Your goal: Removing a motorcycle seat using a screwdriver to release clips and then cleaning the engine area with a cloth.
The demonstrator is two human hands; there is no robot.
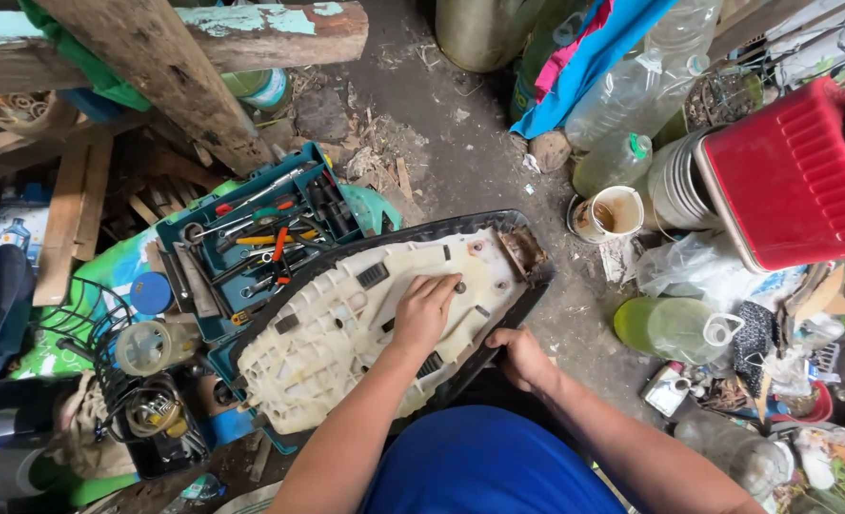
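Left hand (425, 309) rests loose, fingertips on the upturned seat base (346, 333); right hand (520, 357) clamps its near edge, probably steadying. Open toolbox (251, 238) just behind.

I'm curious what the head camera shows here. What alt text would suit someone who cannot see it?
An upturned motorcycle seat, cream plastic base facing up, lies before a person; the left hand rests fingers on its middle while the right hand grips its black edge. An open teal toolbox sits behind it, with plastic bottles and a red crate on the dirt floor.
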